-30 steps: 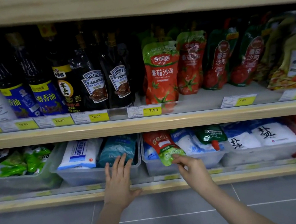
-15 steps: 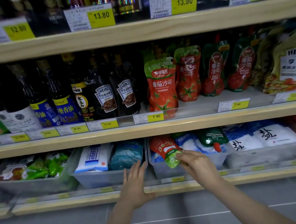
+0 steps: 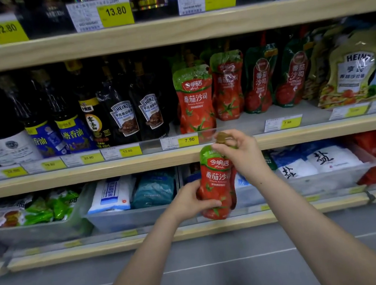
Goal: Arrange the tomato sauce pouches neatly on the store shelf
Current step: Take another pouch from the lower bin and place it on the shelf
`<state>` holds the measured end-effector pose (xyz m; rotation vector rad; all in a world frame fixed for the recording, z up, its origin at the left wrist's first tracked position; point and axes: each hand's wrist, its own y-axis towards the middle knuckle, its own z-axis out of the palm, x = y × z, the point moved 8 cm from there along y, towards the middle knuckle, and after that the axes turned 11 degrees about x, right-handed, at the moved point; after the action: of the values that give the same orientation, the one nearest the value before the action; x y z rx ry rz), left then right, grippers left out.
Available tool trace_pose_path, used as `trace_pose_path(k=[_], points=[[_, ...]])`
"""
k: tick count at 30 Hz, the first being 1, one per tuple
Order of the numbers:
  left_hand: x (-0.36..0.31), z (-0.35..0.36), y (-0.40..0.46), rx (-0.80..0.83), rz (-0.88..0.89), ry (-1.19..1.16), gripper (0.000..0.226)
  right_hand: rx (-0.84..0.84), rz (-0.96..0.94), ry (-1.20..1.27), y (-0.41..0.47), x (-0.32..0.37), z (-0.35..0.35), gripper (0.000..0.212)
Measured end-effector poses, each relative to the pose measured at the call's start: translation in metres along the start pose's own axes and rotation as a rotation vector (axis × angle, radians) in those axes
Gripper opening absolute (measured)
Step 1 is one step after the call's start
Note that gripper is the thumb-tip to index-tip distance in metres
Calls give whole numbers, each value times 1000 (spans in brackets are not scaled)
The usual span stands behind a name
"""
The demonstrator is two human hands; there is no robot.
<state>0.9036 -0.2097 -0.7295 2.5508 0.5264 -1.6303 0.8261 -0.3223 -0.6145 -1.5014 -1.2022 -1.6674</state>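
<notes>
head view:
held pouch: red tomato ketchup pouch (image 3: 215,182) upright, in the air in front of the lower shelf bins, below the middle shelf edge (image 3: 112,168)
right hand: right hand (image 3: 240,152) fingers curled round the pouch's green cap end at top
left hand: left hand (image 3: 190,202) grips the pouch's lower part, thumb across the front
shelf pouches: matching ketchup pouch (image 3: 195,101) stands at the middle shelf front, another (image 3: 228,86) just beside it on the right
left of pouches: Heinz black pepper sauce bottles (image 3: 138,115)
below: clear bin (image 3: 129,216) with salt bags
</notes>
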Motion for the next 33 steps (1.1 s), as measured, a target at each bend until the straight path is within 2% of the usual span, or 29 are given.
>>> trace_pose_path(k=[5, 8, 10, 13, 19, 24, 27, 30, 33], points=[[6, 11, 6, 80, -62, -55, 45, -26, 132, 56, -12, -39, -8, 10], [6, 10, 8, 102, -95, -122, 41, -68, 205, 38, -22, -57, -17, 32], [5, 10, 8, 122, -112, -163, 39, -90, 247, 40, -22, -61, -21, 38], [4, 12, 5, 156, -128, -188, 44, -64, 306, 122, -19, -62, -19, 30], [3, 11, 2, 153, -126, -242, 56, -71, 326, 269, -18, -62, -17, 28], [-2, 12, 6, 117, -94, -146, 49, -85, 261, 317, -17, -50, -24, 19], [-7, 4, 11, 23, -71, -150, 46, 30, 239, 178, -23, -43, -22, 16], [-21, -1, 15, -56, -4, -131, 39, 162, 284, -51, -30, -48, -12, 37], [-41, -6, 17, -101, 81, -12, 41, 109, 237, -61, -31, -44, -17, 38]])
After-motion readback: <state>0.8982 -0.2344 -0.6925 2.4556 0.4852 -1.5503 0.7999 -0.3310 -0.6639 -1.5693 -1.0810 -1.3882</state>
